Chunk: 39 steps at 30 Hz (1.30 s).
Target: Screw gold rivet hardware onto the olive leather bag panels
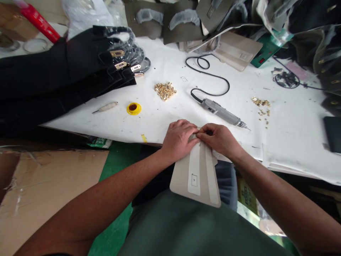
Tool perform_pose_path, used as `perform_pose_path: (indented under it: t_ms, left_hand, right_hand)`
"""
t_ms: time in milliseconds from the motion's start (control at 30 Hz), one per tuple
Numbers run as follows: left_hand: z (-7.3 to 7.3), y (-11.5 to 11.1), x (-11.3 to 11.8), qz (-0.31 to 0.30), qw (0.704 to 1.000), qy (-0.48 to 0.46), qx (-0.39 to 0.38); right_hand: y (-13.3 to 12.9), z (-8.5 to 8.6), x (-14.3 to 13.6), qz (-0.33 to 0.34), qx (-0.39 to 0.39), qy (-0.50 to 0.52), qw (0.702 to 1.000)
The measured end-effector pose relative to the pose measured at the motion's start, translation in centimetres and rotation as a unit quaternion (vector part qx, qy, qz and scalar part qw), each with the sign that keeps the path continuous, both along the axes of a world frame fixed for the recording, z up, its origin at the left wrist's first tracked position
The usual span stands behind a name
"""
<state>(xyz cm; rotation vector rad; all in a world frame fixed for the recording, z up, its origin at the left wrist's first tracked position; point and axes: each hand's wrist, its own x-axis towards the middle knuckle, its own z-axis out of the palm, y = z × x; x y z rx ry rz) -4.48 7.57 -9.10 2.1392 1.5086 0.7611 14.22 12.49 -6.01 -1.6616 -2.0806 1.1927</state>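
A beige flat panel [179,177] with two pale strips hangs over the table's front edge toward my lap. My left hand [181,138] lies on its far end, fingers bent and thumb against the panel. My right hand [217,138] pinches at the same end, its fingertips meeting my left thumb; anything small between them is hidden. Beyond my hands, a grey electric screwdriver [222,113] lies on the table with its tip to the right. A pile of small gold metal parts [165,91] sits farther back, and more gold pieces [261,102] are scattered at the right.
On the white table [160,121] are a yellow ring-shaped container [133,108] and a pen-like tool [106,107]. Black bag pieces [80,60] fill the left. Brown pieces [181,21], a beige panel [237,49] and a green box [266,51] stand behind. A coiled cable runs to the screwdriver.
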Motion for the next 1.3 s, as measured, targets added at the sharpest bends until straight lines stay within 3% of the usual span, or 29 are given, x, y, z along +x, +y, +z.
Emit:
perform_pose_path:
  t_ms: [267,367,467,567,667,733,800,900,967,1167,1300]
  left_hand:
    - [0.0,0.1,0.1,0.008,1.0,0.001,-0.005]
    - [-0.3,0.1,0.2,0.012,1.0,-0.001,-0.001]
    - [-0.6,0.2,0.2,0.011,1.0,0.001,0.0]
    - [-0.5,0.2,0.3,0.018,1.0,0.001,-0.002]
    - [-0.4,0.1,0.3,0.025,1.0,-0.004,-0.001]
    - [-0.4,0.1,0.3,0.021,1.0,-0.004,0.004]
    - [-0.4,0.1,0.3,0.016,1.0,-0.002,0.008]
    - [-0.4,0.1,0.2,0.019,1.0,0.0,0.005]
    - [-0.4,0.1,0.2,0.02,1.0,-0.002,0.006]
    - [-0.4,0.0,0.2,0.021,1.0,-0.003,0.012]
    - [-0.5,0.0,0.2,0.021,1.0,-0.007,0.006]
  right_hand:
    - [-0.1,0.2,1.0,0.025,0.02,0.038,0.999]
    - [0.8,0.3,2.9,-0.016,0.156,0.017,0.987]
    - [2.8,-0.4,5.0,-0.045,0.314,-0.104,0.943]
    - [4.8,-1.8,6.2,-0.018,0.309,-0.178,0.934]
    - [5.1,-2.4,6.2,-0.042,0.335,-0.149,0.929]
    - [4.2,-1.9,5.9,-0.068,0.378,-0.098,0.918]
    - [2.7,-0.8,5.3,-0.056,0.361,-0.033,0.93]
    - [0.4,0.4,4.5,0.044,0.241,0.046,0.968]
    - [-0.5,0.3,4.1,0.093,0.186,0.054,0.977]
    - [-0.5,-1.5,4.2,0.122,0.2,-0.011,0.972]
    - [-0.4,-1.1,3.7,0.14,0.2,-0.02,0.97]
